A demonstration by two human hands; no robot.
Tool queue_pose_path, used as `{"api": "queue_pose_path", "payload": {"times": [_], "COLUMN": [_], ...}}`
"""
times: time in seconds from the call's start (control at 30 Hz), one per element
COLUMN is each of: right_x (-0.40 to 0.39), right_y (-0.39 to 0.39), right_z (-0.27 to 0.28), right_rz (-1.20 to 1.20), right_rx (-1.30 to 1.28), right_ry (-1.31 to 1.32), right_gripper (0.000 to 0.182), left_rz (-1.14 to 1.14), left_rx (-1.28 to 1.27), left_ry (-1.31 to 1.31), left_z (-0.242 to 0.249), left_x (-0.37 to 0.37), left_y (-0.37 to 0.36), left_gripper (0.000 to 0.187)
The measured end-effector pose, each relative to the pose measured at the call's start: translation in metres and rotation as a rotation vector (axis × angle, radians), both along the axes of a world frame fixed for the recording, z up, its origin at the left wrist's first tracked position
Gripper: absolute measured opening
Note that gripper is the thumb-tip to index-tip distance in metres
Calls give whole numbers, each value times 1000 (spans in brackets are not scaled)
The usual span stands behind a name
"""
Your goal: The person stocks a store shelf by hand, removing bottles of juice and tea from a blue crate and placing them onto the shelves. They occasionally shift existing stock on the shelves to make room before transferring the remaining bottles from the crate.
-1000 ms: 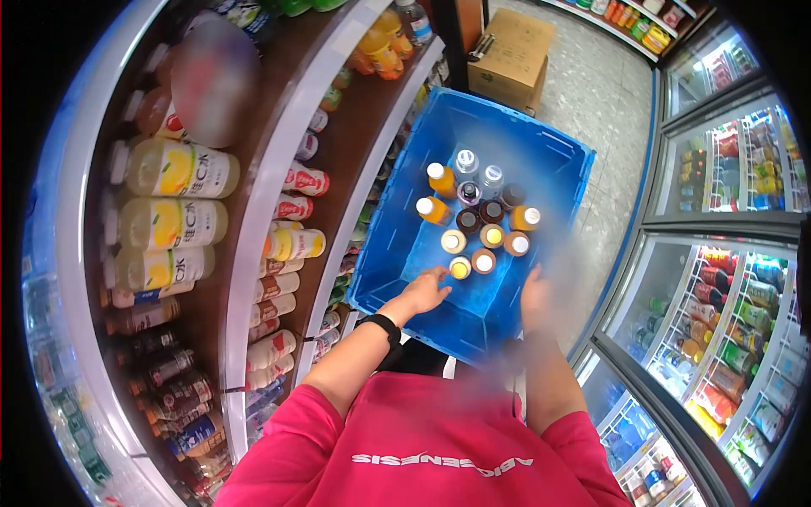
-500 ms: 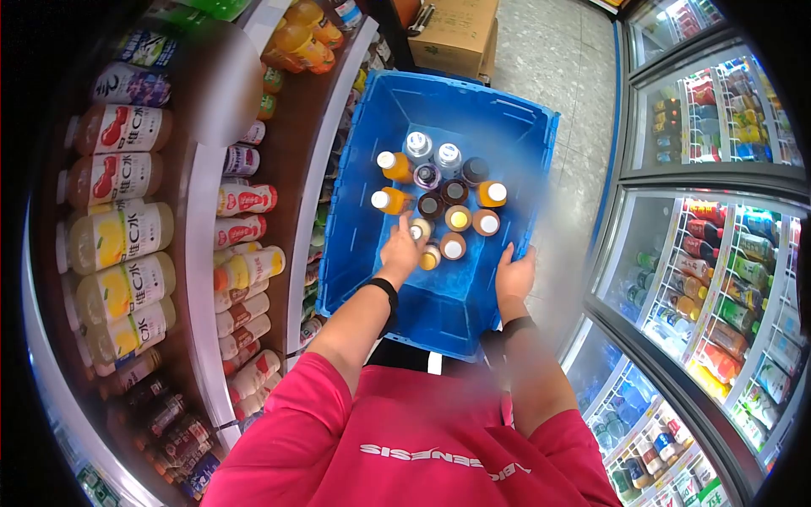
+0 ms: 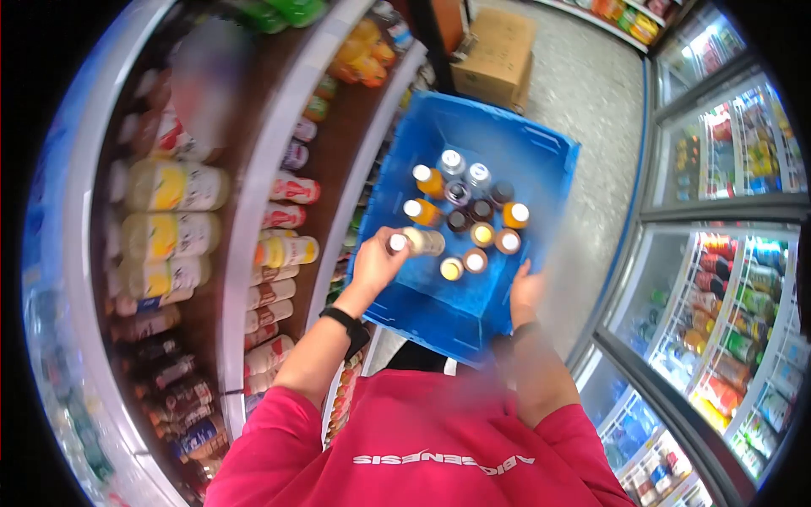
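Observation:
A blue plastic crate (image 3: pixel 401 291) is in front of me, with several capped drink bottles standing in it. In my left hand (image 3: pixel 378 264) is a pale bottle (image 3: pixel 428 243), gripped near its white cap and tilted over the crate's left part. My right hand (image 3: pixel 526 291) grips the crate's right rim, fingers over the edge. Orange bottles (image 3: pixel 429 182) stand at the left of the group, clear bottles (image 3: pixel 478 176) with white caps at the back. Dark-capped bottles (image 3: pixel 481 209) are in the middle; a yellow-capped bottle (image 3: pixel 452 269) stands nearest me.
Shelves to my left carry lemon drink bottles (image 3: pixel 173 235) and red-and-white bottles (image 3: pixel 296 188). A cardboard box (image 3: pixel 492 55) sits beyond the crate on the tiled floor (image 3: pixel 596 118). Glass-door coolers (image 3: pixel 646 253) full of drinks line the right.
My left hand has lifted the pale bottle from the group and drawn it left, tilting it. My right hand stays on the rim. The view has shifted, so the crate appears further right.

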State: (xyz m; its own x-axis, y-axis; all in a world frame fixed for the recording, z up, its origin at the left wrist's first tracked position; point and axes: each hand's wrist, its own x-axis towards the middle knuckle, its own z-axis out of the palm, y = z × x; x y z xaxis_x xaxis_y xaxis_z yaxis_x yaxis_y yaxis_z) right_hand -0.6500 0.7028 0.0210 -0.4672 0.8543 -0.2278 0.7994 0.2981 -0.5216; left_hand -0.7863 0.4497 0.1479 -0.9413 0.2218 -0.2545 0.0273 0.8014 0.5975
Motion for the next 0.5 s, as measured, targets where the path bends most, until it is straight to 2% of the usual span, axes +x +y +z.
{"api": "queue_pose_path", "payload": {"times": [0.03,0.07,0.1,0.13,0.2,0.27,0.33,0.4,0.47,0.5], "right_x": [5,18,2,4,0,5,3,-1,0,0], "right_y": [4,12,5,5,5,8,8,7,6,7], "right_z": [-21,-90,-8,-22,-2,-11,-2,6,7,6], "right_rz": [35,27,-3,2,-3,145,28,25,37,41], "right_rx": [-21,-79,-95,-20,-70,-116,-115,-174,-108,-121], "right_ry": [-3,-96,4,25,-34,24,39,37,32,37], "right_gripper": [37,39,44,48,50,51,53,54,54,53], "left_rz": [3,10,-20,14,85,200,372,457,444,490], "left_rx": [55,107,117,169,217,336,431,320,110,119], "left_ry": [21,44,108,146,275,468,598,789,1039,1065], "left_z": [29,57,77,98,153,187,228,257,272,278], "left_x": [5,12,19,28,50,74,102,126,140,145], "left_y": [-2,-6,-14,-21,-35,-59,-75,-97,-122,-128], "left_gripper": [28,26,26,24,23,22,19,18,18,18]}}
